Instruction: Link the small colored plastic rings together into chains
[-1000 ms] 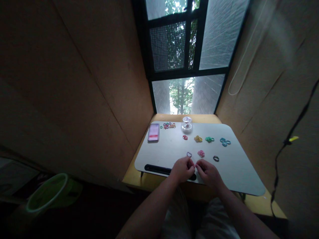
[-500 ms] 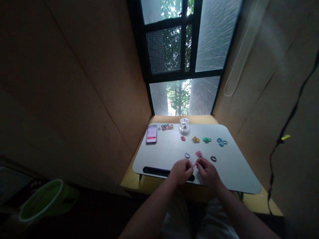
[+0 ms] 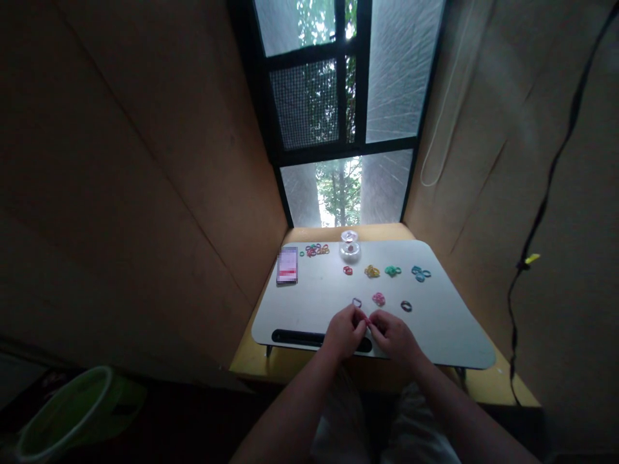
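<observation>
My left hand (image 3: 345,332) and my right hand (image 3: 393,333) meet over the near edge of the white lap table (image 3: 304,303). Both are closed, their fingertips pinching a small pink band (image 3: 367,321) that is mostly hidden. Just beyond my left fingers lies a purple band (image 3: 356,302). A pile of pink bands (image 3: 378,299) sits past my right hand, with dark bands (image 3: 406,306) to its right. Farther back are small piles of red bands (image 3: 347,270), yellow bands (image 3: 372,271), green bands (image 3: 393,270) and blue bands (image 3: 420,274).
Mixed-colour bands (image 3: 317,250) lie at the table's far left, near a phone (image 3: 287,267). A clear round container (image 3: 350,250) stands at the back. Along the front edge runs a black slot (image 3: 297,338). A dark cord (image 3: 536,225) hangs on the right; a green bin (image 3: 68,412) stands lower left.
The whole view has shifted slightly. My hands have drawn closer together around the pink band, which shows less between the fingertips. The piles lie as before.
</observation>
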A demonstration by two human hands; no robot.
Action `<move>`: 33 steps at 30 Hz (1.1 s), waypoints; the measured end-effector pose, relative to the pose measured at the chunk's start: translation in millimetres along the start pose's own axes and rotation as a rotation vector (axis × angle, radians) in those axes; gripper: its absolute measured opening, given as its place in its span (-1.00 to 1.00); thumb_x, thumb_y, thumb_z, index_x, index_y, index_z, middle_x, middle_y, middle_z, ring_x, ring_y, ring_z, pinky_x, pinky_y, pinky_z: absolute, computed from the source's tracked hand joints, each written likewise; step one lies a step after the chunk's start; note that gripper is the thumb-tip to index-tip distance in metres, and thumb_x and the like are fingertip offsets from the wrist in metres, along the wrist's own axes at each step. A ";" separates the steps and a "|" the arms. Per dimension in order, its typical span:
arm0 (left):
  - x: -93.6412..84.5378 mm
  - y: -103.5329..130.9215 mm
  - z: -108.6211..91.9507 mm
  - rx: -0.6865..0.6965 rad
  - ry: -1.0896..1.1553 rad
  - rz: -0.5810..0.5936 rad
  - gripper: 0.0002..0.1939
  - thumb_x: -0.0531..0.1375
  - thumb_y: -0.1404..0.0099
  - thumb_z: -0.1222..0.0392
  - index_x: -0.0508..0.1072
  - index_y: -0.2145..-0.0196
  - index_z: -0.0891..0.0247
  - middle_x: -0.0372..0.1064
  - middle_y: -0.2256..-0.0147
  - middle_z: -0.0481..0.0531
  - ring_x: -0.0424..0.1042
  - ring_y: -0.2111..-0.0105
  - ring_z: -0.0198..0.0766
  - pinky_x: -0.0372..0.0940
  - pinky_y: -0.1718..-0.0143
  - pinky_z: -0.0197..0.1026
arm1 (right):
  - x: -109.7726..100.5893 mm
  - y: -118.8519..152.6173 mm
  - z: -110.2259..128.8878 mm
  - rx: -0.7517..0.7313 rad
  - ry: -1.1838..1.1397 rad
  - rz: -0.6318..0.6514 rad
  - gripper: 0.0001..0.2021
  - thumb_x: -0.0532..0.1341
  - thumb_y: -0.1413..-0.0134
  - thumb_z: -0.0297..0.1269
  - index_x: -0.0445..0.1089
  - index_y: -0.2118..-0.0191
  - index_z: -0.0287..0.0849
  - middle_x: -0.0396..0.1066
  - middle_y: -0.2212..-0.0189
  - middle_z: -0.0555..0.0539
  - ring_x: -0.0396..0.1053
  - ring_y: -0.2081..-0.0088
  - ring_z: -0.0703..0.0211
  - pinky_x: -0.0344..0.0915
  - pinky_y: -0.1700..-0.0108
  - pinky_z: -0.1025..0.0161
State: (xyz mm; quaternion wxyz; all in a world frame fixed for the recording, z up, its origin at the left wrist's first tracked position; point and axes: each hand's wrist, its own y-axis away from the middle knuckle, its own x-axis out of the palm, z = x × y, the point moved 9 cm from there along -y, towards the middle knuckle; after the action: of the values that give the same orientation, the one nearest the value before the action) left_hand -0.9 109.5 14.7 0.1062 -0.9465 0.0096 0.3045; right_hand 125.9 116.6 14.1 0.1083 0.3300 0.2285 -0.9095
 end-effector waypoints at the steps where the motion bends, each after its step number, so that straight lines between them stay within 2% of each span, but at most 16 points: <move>1: 0.1 -0.1 0.2 -0.002 -0.003 0.000 -0.94 0.16 -0.23 0.23 0.42 0.32 0.23 0.40 0.43 -0.08 0.31 0.45 -0.35 0.16 0.40 -0.31 | -0.1 0.1 -0.2 0.000 -0.002 -0.002 -0.85 0.12 -0.13 -0.25 0.37 0.39 -0.12 0.40 0.49 0.01 0.32 0.44 0.19 0.21 0.35 0.29; 10: 2.0 -1.5 -1.3 0.032 0.008 0.007 -0.88 0.15 -0.26 0.18 0.46 0.29 0.23 0.43 0.40 -0.05 0.34 0.43 -0.34 0.20 0.37 -0.30 | -4.1 0.0 4.3 -0.009 0.000 -0.028 -0.86 0.09 -0.12 -0.30 0.34 0.42 -0.13 0.38 0.49 0.01 0.30 0.44 0.20 0.17 0.35 0.29; 21: 5.4 -2.4 -0.2 0.038 0.055 0.036 -0.82 0.15 -0.28 0.08 0.42 0.35 0.24 0.37 0.49 -0.08 0.31 0.50 -0.34 0.15 0.43 -0.30 | -9.5 -0.8 -0.3 0.064 -0.044 -0.084 -0.88 0.11 -0.11 -0.35 0.34 0.42 -0.14 0.38 0.50 0.02 0.30 0.43 0.22 0.15 0.34 0.32; 26: 6.6 -2.6 -0.4 0.045 0.107 0.072 -0.81 0.05 -0.33 0.16 0.45 0.30 0.22 0.40 0.49 -0.09 0.34 0.49 -0.34 0.16 0.43 -0.31 | -8.8 -1.1 -5.1 0.081 -0.070 -0.101 -0.88 0.13 -0.13 -0.34 0.37 0.41 -0.14 0.39 0.50 0.02 0.31 0.43 0.23 0.16 0.34 0.32; 33: 5.5 -1.9 -2.3 0.062 0.079 0.059 -0.87 0.14 -0.27 0.16 0.45 0.29 0.22 0.45 0.42 -0.06 0.37 0.46 -0.32 0.21 0.41 -0.30 | -10.3 -1.3 -6.4 0.075 -0.044 -0.132 -0.89 0.16 -0.07 -0.38 0.33 0.46 -0.15 0.35 0.53 0.03 0.27 0.45 0.25 0.12 0.38 0.33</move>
State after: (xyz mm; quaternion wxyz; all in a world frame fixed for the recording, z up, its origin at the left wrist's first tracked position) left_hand 5.1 111.2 13.7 0.1262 -0.9534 0.0512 0.2692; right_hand 136.8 121.4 16.9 0.0405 0.2981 0.2133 -0.9295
